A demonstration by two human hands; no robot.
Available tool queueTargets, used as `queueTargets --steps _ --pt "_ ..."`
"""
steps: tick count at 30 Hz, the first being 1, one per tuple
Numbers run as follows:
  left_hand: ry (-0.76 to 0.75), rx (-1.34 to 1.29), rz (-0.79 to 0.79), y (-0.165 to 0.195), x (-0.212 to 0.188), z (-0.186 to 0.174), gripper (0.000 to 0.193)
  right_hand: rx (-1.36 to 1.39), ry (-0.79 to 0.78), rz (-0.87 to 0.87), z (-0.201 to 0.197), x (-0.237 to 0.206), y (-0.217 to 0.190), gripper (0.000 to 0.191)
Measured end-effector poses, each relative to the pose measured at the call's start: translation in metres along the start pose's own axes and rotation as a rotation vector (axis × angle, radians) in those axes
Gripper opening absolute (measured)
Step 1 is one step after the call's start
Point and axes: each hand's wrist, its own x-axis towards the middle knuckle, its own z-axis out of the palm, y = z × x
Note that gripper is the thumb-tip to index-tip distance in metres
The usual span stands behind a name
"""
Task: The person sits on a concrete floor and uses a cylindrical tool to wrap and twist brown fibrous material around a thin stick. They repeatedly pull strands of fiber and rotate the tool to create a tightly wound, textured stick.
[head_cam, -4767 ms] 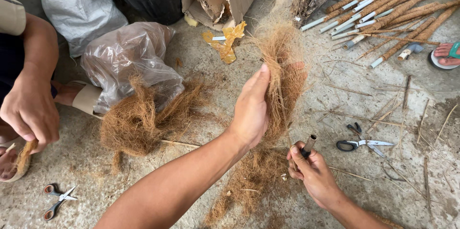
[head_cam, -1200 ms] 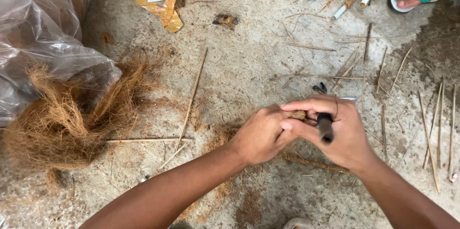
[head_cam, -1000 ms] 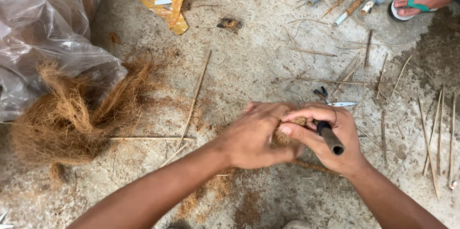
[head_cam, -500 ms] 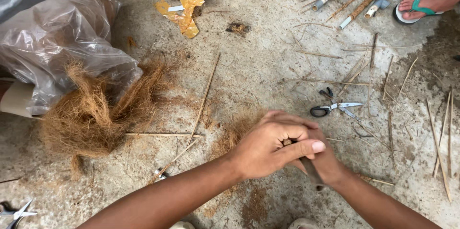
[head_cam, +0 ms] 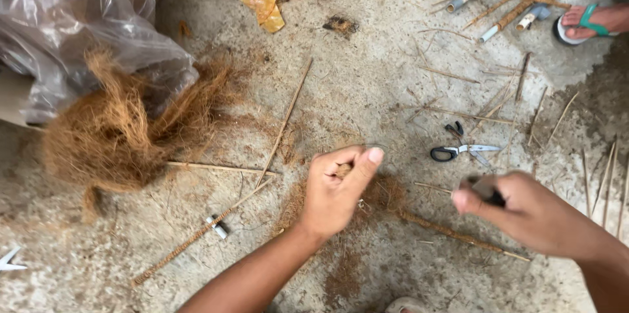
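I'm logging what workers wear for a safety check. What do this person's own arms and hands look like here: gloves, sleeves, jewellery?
Both arms are bare to the frame edge, with no sleeves visible. The left hand and right hand wear no gloves; no rings, watch or bands show. The right hand is motion-blurred, so fine detail there is unclear.

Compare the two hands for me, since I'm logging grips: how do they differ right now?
The left hand is sharp, curled around a small tuft of brown fibre, thumb up. The right hand is motion-blurred, off to the side, gripping a dark object. Both are bare and sit low above the concrete floor.
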Motion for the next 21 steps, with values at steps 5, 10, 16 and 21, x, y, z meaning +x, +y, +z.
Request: queueTargets --steps 5,10,16,21 --pt "0.008 0.177 0.194 -0.01 0.003 0.014 0.05 -0.475 -0.273 0.247 -0.033 -0.03 -0.043 0.037" --pt "-0.098 0.143 0.134 -0.003 0.009 0.017 0.036 -0.277 -0.048 0.049 -0.039 -0.043 -0.053 0.028" --pt "-0.266 0.319 0.055 0.011 0.003 0.016 0.029 0.107 0.386 -0.349 -0.011 -0.031 -0.033 0.02" --pt "-0.323 0.547 0.417 0.023 0.001 0.004 0.067 0.447 0.252 -0.335 0.023 0.019 -0.041 0.039"
